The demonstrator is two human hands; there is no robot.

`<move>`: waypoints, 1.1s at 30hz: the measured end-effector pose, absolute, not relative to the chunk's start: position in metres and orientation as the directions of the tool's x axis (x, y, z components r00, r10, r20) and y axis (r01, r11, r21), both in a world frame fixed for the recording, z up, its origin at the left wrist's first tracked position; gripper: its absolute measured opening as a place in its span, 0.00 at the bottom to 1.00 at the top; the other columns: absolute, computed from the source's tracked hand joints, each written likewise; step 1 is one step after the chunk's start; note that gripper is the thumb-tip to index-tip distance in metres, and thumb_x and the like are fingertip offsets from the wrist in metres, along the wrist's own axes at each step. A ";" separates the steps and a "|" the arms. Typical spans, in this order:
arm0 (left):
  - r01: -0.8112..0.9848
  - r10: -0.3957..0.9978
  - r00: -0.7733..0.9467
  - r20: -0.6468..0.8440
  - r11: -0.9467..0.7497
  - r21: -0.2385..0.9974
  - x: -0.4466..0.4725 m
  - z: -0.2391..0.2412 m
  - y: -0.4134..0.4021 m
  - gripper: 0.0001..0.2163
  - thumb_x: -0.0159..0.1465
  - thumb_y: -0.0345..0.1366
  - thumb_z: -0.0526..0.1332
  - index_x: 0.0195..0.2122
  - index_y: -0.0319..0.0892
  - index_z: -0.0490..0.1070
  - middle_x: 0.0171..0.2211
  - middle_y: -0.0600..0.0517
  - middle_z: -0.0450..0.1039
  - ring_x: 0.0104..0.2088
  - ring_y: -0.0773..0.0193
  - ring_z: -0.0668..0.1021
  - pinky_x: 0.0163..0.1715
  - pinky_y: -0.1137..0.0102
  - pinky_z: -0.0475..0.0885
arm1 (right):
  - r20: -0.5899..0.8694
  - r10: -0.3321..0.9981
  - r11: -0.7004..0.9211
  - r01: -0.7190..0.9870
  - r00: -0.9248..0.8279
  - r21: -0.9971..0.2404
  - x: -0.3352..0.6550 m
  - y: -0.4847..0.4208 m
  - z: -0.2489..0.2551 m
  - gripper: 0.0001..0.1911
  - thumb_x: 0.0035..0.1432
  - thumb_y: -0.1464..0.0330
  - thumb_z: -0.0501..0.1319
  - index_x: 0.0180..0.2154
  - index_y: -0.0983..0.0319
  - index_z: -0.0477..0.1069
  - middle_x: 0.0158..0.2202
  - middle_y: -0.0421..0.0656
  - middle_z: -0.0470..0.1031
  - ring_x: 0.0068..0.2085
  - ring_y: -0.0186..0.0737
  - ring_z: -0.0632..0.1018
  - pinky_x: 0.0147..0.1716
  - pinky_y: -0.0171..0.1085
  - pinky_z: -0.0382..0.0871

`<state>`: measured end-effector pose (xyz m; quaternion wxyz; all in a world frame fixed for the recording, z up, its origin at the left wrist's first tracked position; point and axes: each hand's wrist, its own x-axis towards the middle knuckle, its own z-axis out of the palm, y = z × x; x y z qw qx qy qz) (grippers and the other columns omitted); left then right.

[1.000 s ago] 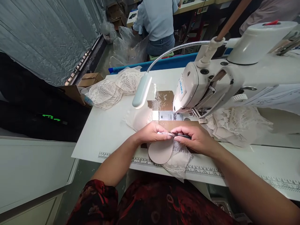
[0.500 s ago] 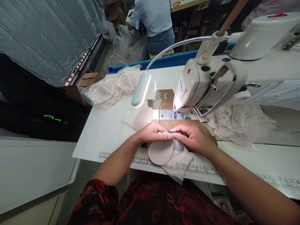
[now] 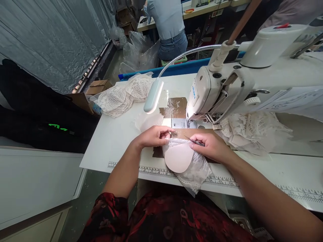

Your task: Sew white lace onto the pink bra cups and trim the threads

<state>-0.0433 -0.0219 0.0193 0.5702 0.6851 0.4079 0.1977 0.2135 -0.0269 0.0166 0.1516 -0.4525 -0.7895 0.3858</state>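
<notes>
My left hand (image 3: 153, 136) pinches the top left edge of a beige oval fabric piece (image 3: 179, 158) that lies over white lace (image 3: 199, 169) on the sewing table (image 3: 113, 141). My right hand (image 3: 210, 146) presses on the right side of the same piece and holds a thin dark pointed tool (image 3: 193, 141), its tip aimed left. Both hands sit just in front of the needle area of a white sewing machine (image 3: 242, 84). The lace hangs over the table's front edge with its printed ruler.
A gooseneck lamp (image 3: 152, 95) hangs over the table. A pile of lace pieces (image 3: 123, 94) lies at the back left, another lace heap (image 3: 254, 129) under the machine arm at right. Cardboard boxes (image 3: 97, 87) stand left of the table. Another person (image 3: 169, 23) works behind.
My hands have moved apart along the top edge of the beige piece, which now lies a little further right. The dark tool's tip now shows between them.
</notes>
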 end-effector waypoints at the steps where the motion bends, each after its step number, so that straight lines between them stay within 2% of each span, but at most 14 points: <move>1: 0.332 0.795 0.575 -0.194 -0.009 0.943 -0.044 0.019 -0.022 0.22 0.57 0.32 0.62 0.54 0.37 0.67 0.29 0.55 0.66 0.29 0.70 0.68 0.30 0.74 0.65 | -0.110 0.824 0.304 0.598 -0.556 -0.742 0.214 -0.027 0.016 0.11 0.56 0.61 0.55 0.30 0.60 0.72 0.27 0.39 0.74 0.30 0.38 0.72 0.29 0.36 0.62; 6: 0.308 0.854 0.495 -0.158 -0.003 0.951 -0.043 0.018 -0.023 0.22 0.57 0.33 0.61 0.54 0.37 0.67 0.34 0.52 0.70 0.29 0.70 0.70 0.30 0.73 0.67 | -0.144 0.805 0.308 0.612 -0.576 -0.729 0.214 -0.026 0.015 0.09 0.55 0.63 0.55 0.29 0.60 0.70 0.27 0.38 0.73 0.31 0.38 0.71 0.29 0.36 0.60; 8: 0.307 0.915 0.391 -0.103 -0.024 0.952 -0.044 0.021 -0.023 0.19 0.58 0.35 0.61 0.52 0.37 0.69 0.35 0.51 0.71 0.29 0.70 0.71 0.30 0.73 0.68 | -0.145 0.803 0.300 0.601 -0.579 -0.741 0.214 -0.027 0.017 0.09 0.55 0.64 0.54 0.29 0.60 0.69 0.27 0.38 0.72 0.31 0.38 0.71 0.29 0.35 0.59; 10: 0.337 0.961 0.267 -0.074 -0.021 0.941 -0.048 0.026 -0.027 0.14 0.60 0.39 0.61 0.45 0.36 0.73 0.31 0.51 0.71 0.29 0.70 0.71 0.30 0.74 0.68 | -0.134 0.805 0.295 0.586 -0.578 -0.754 0.214 -0.029 0.019 0.09 0.55 0.64 0.54 0.28 0.60 0.69 0.27 0.38 0.71 0.31 0.37 0.71 0.30 0.35 0.59; 12: 0.398 0.961 0.220 -0.167 0.068 0.915 -0.051 0.032 -0.033 0.14 0.60 0.44 0.62 0.33 0.35 0.74 0.27 0.51 0.71 0.27 0.70 0.72 0.29 0.74 0.67 | -0.117 0.811 0.297 0.576 -0.573 -0.761 0.214 -0.030 0.020 0.08 0.54 0.64 0.54 0.28 0.60 0.68 0.27 0.38 0.71 0.31 0.37 0.70 0.30 0.35 0.59; 14: 0.459 0.902 0.255 -0.349 0.204 0.864 -0.052 0.036 -0.042 0.19 0.58 0.50 0.63 0.26 0.35 0.73 0.25 0.50 0.71 0.26 0.69 0.73 0.26 0.75 0.66 | -0.096 0.817 0.304 0.567 -0.568 -0.766 0.214 -0.031 0.020 0.08 0.54 0.64 0.55 0.27 0.60 0.68 0.27 0.38 0.70 0.30 0.37 0.70 0.29 0.35 0.58; 17: 0.435 0.772 0.387 -0.505 0.330 0.838 -0.045 0.035 -0.053 0.20 0.55 0.52 0.65 0.31 0.36 0.75 0.23 0.52 0.70 0.23 0.70 0.72 0.20 0.77 0.61 | -0.057 0.822 0.315 0.536 -0.566 -0.784 0.215 -0.031 0.018 0.07 0.53 0.65 0.55 0.26 0.60 0.66 0.26 0.37 0.68 0.29 0.36 0.68 0.29 0.35 0.57; 20: 0.259 0.756 0.462 -0.464 0.385 0.886 -0.032 0.027 -0.057 0.20 0.53 0.49 0.68 0.37 0.37 0.74 0.20 0.57 0.65 0.20 0.74 0.66 0.19 0.78 0.56 | -0.032 0.819 0.325 0.510 -0.572 -0.797 0.217 -0.031 0.016 0.06 0.53 0.65 0.55 0.26 0.60 0.65 0.25 0.37 0.66 0.28 0.35 0.67 0.28 0.35 0.57; 23: 0.084 0.829 0.418 -0.372 0.373 0.924 -0.022 0.017 -0.055 0.18 0.51 0.47 0.69 0.33 0.35 0.74 0.22 0.56 0.66 0.23 0.73 0.67 0.23 0.77 0.59 | -0.105 0.744 0.314 0.483 -0.660 -0.818 0.220 -0.032 0.015 0.07 0.54 0.64 0.56 0.27 0.59 0.67 0.25 0.37 0.67 0.28 0.35 0.68 0.27 0.35 0.58; 25: 0.056 0.863 0.387 -0.325 0.330 0.942 -0.019 0.013 -0.053 0.18 0.52 0.47 0.69 0.30 0.35 0.74 0.24 0.54 0.67 0.25 0.72 0.68 0.26 0.75 0.62 | -0.195 0.689 0.221 0.459 -0.698 -0.861 0.220 -0.033 0.015 0.09 0.56 0.60 0.57 0.30 0.59 0.68 0.24 0.37 0.69 0.26 0.35 0.69 0.25 0.35 0.59; 27: 0.080 0.879 0.379 -0.290 0.281 0.956 -0.018 0.011 -0.052 0.17 0.53 0.46 0.68 0.28 0.35 0.74 0.24 0.54 0.67 0.26 0.71 0.68 0.26 0.75 0.61 | -0.230 0.710 0.103 0.422 -0.665 -0.901 0.219 -0.034 0.015 0.14 0.56 0.54 0.57 0.35 0.59 0.69 0.24 0.37 0.69 0.24 0.35 0.70 0.22 0.34 0.61; 29: 0.100 0.878 0.397 -0.267 0.248 0.964 -0.016 0.011 -0.052 0.16 0.54 0.46 0.68 0.29 0.35 0.74 0.24 0.54 0.67 0.26 0.71 0.68 0.26 0.75 0.61 | -0.157 0.788 0.101 0.377 -0.595 -0.921 0.217 -0.034 0.015 0.18 0.56 0.52 0.56 0.38 0.59 0.69 0.27 0.39 0.72 0.26 0.36 0.72 0.24 0.35 0.65; 31: 0.095 0.870 0.424 -0.251 0.232 0.968 -0.013 0.011 -0.053 0.16 0.55 0.46 0.67 0.30 0.34 0.75 0.24 0.53 0.68 0.26 0.70 0.69 0.26 0.75 0.61 | -0.014 0.841 0.220 0.365 -0.541 -0.904 0.214 -0.034 0.016 0.18 0.58 0.52 0.55 0.38 0.59 0.71 0.32 0.43 0.75 0.32 0.40 0.75 0.30 0.38 0.68; 33: 0.078 0.866 0.443 -0.232 0.220 0.972 -0.010 0.012 -0.053 0.16 0.55 0.46 0.67 0.32 0.35 0.76 0.26 0.52 0.71 0.27 0.69 0.71 0.28 0.74 0.63 | 0.079 0.834 0.322 0.365 -0.546 -0.873 0.211 -0.033 0.017 0.17 0.60 0.55 0.53 0.38 0.59 0.73 0.37 0.44 0.77 0.37 0.43 0.76 0.36 0.40 0.69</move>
